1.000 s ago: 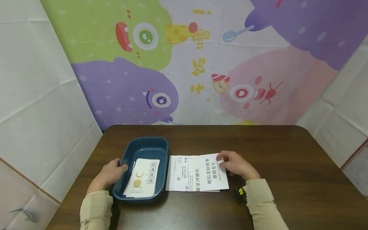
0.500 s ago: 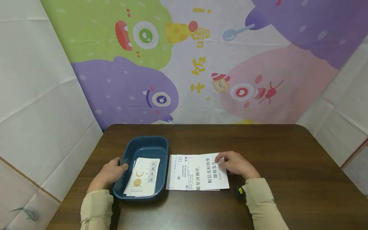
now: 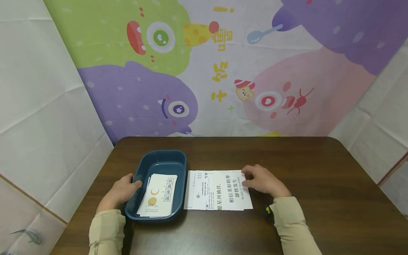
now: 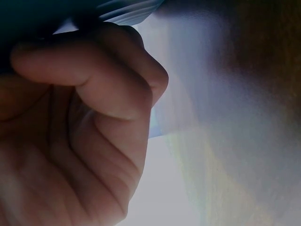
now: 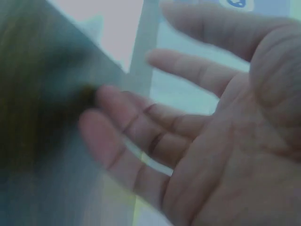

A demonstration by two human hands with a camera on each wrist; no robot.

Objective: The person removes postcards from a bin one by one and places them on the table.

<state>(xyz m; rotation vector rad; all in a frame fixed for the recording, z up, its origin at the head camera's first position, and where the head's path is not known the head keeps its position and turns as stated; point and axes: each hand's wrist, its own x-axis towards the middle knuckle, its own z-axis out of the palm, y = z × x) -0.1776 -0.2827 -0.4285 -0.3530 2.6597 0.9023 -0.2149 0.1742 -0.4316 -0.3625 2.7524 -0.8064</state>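
Note:
A dark blue tray [image 3: 170,156] stands at the left of the table, holding a small stack of white printed cards [image 3: 159,194]. My left hand [image 3: 125,191] grips its left rim, thumb over the inside; in the left wrist view the fingers [image 4: 117,70] curl beneath the tray wall. To the right of the tray lies an overlapping row of printed cards [image 3: 220,191]. At the right end of that row is my right hand [image 3: 262,180], its fingertips by the edge. The right wrist view shows its fingers [image 5: 155,136] spread and holding nothing, near a white card corner [image 5: 117,33].
The brown wooden table [image 3: 223,233] ends in front of a cartoon-printed cloth [image 3: 216,117]. White sheets [image 3: 47,106] hang at both sides. A small black and yellow object [image 3: 268,214] sits at the right wrist.
The right fingers have let go of the rightmost card and drawn slightly right. That card has settled a little to the left. The left hand keeps its grip on the tray.

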